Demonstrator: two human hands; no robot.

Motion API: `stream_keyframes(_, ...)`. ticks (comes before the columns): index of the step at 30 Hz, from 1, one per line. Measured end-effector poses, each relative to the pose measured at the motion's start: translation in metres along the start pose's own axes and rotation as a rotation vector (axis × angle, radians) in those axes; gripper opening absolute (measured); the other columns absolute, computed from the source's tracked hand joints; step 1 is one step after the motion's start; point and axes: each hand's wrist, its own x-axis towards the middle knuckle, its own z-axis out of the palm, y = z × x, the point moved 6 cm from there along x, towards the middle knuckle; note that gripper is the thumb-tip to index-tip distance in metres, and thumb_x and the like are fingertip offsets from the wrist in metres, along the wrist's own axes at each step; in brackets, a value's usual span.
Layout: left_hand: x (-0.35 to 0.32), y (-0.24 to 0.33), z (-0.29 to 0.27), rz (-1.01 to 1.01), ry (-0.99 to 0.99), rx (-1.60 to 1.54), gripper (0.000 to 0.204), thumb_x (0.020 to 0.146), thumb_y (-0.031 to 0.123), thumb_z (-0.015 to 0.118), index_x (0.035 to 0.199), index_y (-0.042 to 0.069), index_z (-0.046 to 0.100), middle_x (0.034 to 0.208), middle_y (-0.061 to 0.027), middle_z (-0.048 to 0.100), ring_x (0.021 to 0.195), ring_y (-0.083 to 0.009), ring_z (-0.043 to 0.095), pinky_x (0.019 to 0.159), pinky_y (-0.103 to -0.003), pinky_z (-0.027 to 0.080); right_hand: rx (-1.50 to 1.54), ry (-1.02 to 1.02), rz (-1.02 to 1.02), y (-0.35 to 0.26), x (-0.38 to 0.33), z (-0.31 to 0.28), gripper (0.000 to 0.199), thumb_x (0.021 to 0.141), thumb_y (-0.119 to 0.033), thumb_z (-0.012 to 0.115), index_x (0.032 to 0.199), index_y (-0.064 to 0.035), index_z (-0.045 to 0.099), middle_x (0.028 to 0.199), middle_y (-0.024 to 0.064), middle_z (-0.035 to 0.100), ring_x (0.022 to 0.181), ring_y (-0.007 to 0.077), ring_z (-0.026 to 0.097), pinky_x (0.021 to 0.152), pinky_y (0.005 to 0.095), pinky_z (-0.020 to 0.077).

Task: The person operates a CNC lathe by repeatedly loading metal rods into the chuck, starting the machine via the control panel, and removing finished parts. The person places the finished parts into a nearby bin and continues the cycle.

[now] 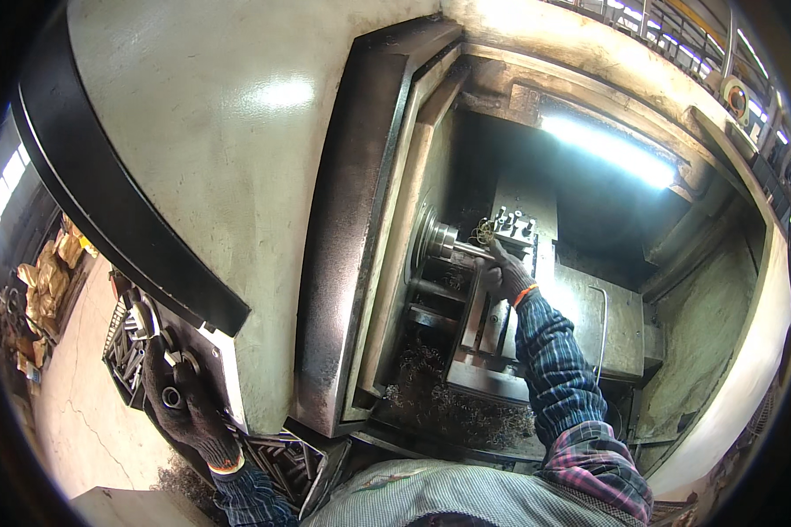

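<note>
My right hand [507, 276], in a dark knit glove, reaches inside a lathe. Its fingers are closed around the free end of a slim metal rod [472, 249], which projects from the round chuck [441, 240]. Beside those fingers stands a tool holder [514, 223] with several bolts, and curled metal shavings [483, 231] cling there. At the lower left, my gloved left hand [189, 408] is closed on a short metal tube [173, 398], whose round open end shows. A black crate [112, 338] of metal pieces lies just beyond this hand.
A tray [332, 465] of dark tubes sits near my body. The dark door edge [347, 237] stands between my arms. Shavings [448, 395] cover the machine's bottom. A bent thin pipe [603, 329] rises right of my right arm. A lamp [611, 151] glows inside.
</note>
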Motion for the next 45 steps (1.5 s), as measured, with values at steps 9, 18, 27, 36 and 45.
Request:
stream_keyframes(9,0.003,-0.004,-0.003,-0.015,-0.002,-0.067,0.04,0.103,0.009,0.057,0.139,-0.008,0.055,0.134,-0.0202,0.064,0.121,-0.0266,0.061,0.104,-0.036,0.048,-0.415,0.086,0.029,0.007,0.04,0.07,0.072,0.091,-0.073,0.055,0.131,-0.0132,0.059,0.072,0.0101,0.055,0.05,0.0152,0.051,0.042,0.0267,0.0396)
stream_keyframes(18,0.007,0.011,0.0,-0.078,-0.056,0.036,0.039,0.105,0.014,0.058,0.139,-0.006,0.057,0.131,-0.0178,0.066,0.116,-0.0222,0.063,0.099,-0.033,0.051,-0.968,-0.057,-0.419,0.008,0.075,0.061,0.075,0.086,-0.014,0.055,0.156,-0.0041,0.029,0.105,0.0235,0.061,0.061,0.0255,0.063,0.054,0.0362,0.0532)
stream_keyframes(27,-0.007,0.033,0.007,0.27,-0.026,0.246,0.036,0.093,-0.004,0.064,0.129,-0.007,0.065,0.129,-0.0187,0.065,0.117,-0.0296,0.064,0.103,-0.038,0.051,-1.365,0.022,-0.513,-0.017,0.031,0.088,0.083,0.1,-0.066,0.04,0.153,-0.0023,0.037,0.113,0.0268,0.069,0.099,0.0376,0.071,0.086,0.0447,0.0556)
stream_keyframes(36,-0.015,0.022,0.002,0.198,0.023,0.083,0.038,0.089,-0.009,0.067,0.127,-0.003,0.068,0.126,-0.0173,0.067,0.115,-0.0277,0.065,0.097,-0.037,0.056,-1.54,0.503,-0.533,-0.093,-0.032,0.065,0.056,0.1,-0.057,0.053,0.141,-0.0191,0.051,0.117,0.0233,0.072,0.111,0.0412,0.069,0.098,0.0621,0.0431)
stream_keyframes(45,-0.011,0.029,0.005,0.323,0.016,0.239,0.037,0.091,-0.008,0.067,0.126,0.002,0.069,0.125,-0.015,0.071,0.118,-0.027,0.067,0.101,-0.037,0.052,-0.58,-0.055,-0.578,-0.064,0.04,0.081,0.039,0.098,-0.025,0.069,0.135,-0.0113,0.066,0.119,0.0101,0.074,0.109,0.0166,0.067,0.095,0.03,0.0534)
